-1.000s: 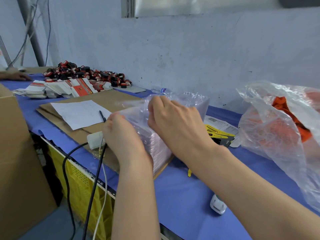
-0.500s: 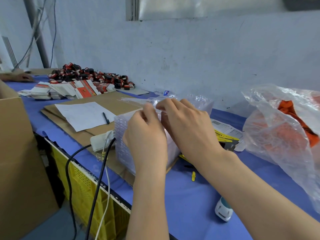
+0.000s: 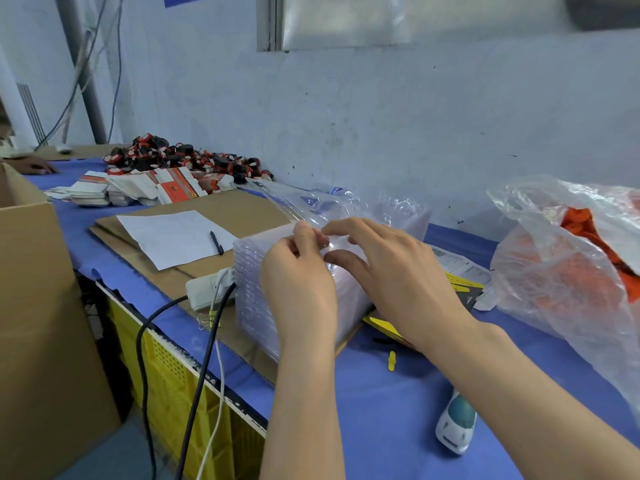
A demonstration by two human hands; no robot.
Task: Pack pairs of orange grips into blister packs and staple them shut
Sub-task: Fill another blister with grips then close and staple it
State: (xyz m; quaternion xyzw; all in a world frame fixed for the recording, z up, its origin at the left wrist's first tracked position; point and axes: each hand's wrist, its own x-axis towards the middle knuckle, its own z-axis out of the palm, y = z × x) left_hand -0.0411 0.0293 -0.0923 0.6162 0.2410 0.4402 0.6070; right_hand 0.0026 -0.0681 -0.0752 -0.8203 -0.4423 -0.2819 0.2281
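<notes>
Blue cloth covers the table. At its right end a clear plastic bag holds the orange grips. A stack of clear blister packs stands mid-table on cardboard. The left hand and right hand meet on its top, fingers curled, pinching the topmost pack's edge. A white-and-teal stapler lies near the front edge.

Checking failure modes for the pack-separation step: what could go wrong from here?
1. The left hand and right hand pinch the top blister pack of a tightly nested stack; two packs may lift together.
2. Pulling could tip the stack onto the power strip beside it.
3. The stapler lies close beside the right forearm; drawing back could knock it.
</notes>
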